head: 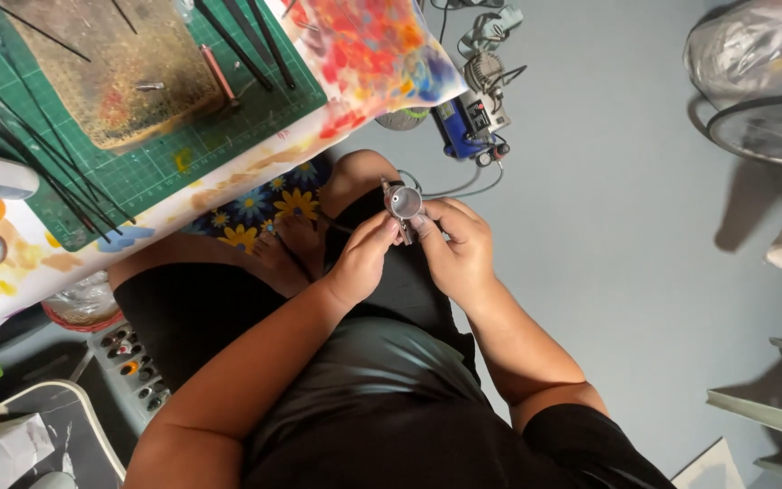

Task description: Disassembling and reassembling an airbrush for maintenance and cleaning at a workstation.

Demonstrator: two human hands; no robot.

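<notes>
- The small metal airbrush (402,203) shows only its round cup and a bit of the body; the rest is covered by the fingers of the left hand (361,260) and right hand (457,249).
- How firmly either hand grips it cannot be told.
- The green cutting mat (228,127) runs off the top and left edges.
- The wheel rim (762,131) is cut by the right edge.
- The plastic bag (753,41) is cropped at the top corner, its contents unclear.
- The paint tray (133,362) is partly hidden behind the left arm; its pots are too small to tell apart.
- The blue compressor (472,122) is small, its details unreadable.
</notes>
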